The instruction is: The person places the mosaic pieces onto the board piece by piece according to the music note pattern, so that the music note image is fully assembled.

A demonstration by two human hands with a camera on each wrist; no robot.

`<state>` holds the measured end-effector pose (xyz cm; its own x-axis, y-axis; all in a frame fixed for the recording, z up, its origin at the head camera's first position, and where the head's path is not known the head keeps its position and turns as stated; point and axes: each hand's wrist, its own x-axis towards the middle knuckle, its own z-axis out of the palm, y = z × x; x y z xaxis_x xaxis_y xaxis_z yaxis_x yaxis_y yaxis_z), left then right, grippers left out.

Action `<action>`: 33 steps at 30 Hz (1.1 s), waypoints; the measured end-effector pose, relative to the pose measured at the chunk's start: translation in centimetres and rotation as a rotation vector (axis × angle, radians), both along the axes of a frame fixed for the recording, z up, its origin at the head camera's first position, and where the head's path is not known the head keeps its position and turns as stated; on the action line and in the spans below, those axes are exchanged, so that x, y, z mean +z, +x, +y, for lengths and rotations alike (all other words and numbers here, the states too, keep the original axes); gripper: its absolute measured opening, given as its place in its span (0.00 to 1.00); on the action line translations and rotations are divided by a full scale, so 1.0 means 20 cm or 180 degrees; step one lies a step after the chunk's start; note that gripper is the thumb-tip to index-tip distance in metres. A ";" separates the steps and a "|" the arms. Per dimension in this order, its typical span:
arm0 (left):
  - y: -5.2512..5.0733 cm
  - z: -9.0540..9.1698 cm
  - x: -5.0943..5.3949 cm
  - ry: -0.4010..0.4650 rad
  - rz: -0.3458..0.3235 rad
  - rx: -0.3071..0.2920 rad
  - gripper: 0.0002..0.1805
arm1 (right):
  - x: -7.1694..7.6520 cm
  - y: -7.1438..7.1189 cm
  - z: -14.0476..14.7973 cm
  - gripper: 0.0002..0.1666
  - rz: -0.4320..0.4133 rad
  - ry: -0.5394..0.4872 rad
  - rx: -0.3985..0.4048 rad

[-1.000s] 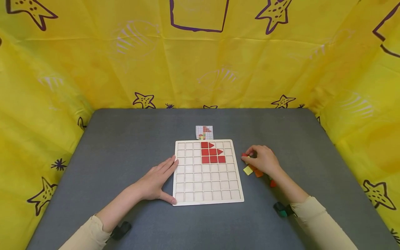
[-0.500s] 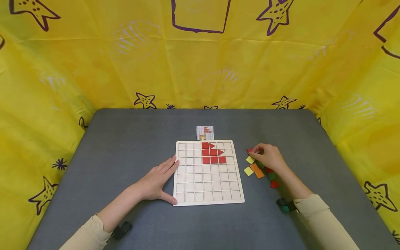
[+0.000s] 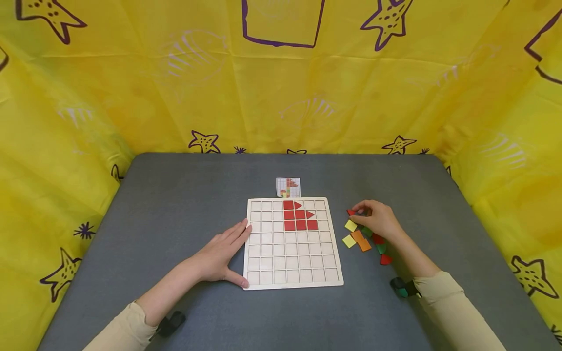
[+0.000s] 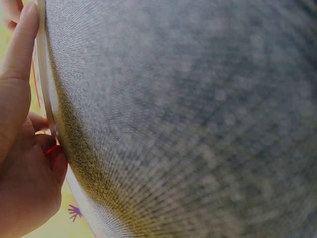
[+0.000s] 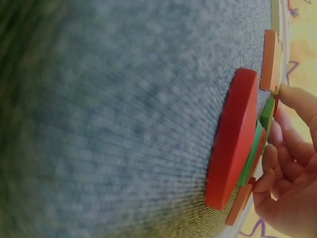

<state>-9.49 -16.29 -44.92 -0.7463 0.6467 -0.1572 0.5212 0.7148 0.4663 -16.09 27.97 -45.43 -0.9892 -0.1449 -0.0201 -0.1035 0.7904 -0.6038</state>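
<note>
My left hand (image 3: pixel 219 254) lies spread against the board (image 3: pixel 291 250); my right hand (image 3: pixel 376 220) pinches a red piece (image 3: pixel 350 212). Between them, the board carries eight red tiles (image 3: pixel 300 214), other cells (image 3: pixel 279 263) bare. Loose pieces (image 3: pixel 364 244) by my right hand lie unplaced; the card (image 3: pixel 295 187) beyond shows a lower cluster (image 3: pixel 285 193) too.

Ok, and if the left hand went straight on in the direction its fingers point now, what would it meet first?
First the pale gridded board: the fingers of the left hand appear to touch its left edge. Whether they would push it or slide over is unclear.
</note>
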 end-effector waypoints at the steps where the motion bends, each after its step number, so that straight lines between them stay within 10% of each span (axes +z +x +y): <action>1: 0.00 0.00 0.00 -0.0009 -0.0009 0.0005 0.72 | 0.00 0.00 0.00 0.16 -0.0009 -0.0009 -0.0021; 21: 0.00 0.00 -0.01 -0.0063 -0.0040 0.0025 0.72 | 0.06 0.06 -0.21 0.24 -0.0545 -0.1265 -0.0407; 33: 0.00 -0.01 -0.02 -0.0032 0.0042 -0.0002 0.72 | 0.02 0.09 -0.36 0.16 -0.0001 -0.0458 0.0231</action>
<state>-9.54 -16.40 -45.29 -0.7479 0.6457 -0.1539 0.5277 0.7191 0.4522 -14.21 20.85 -44.93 -0.9760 -0.2175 0.0058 -0.1571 0.6862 -0.7103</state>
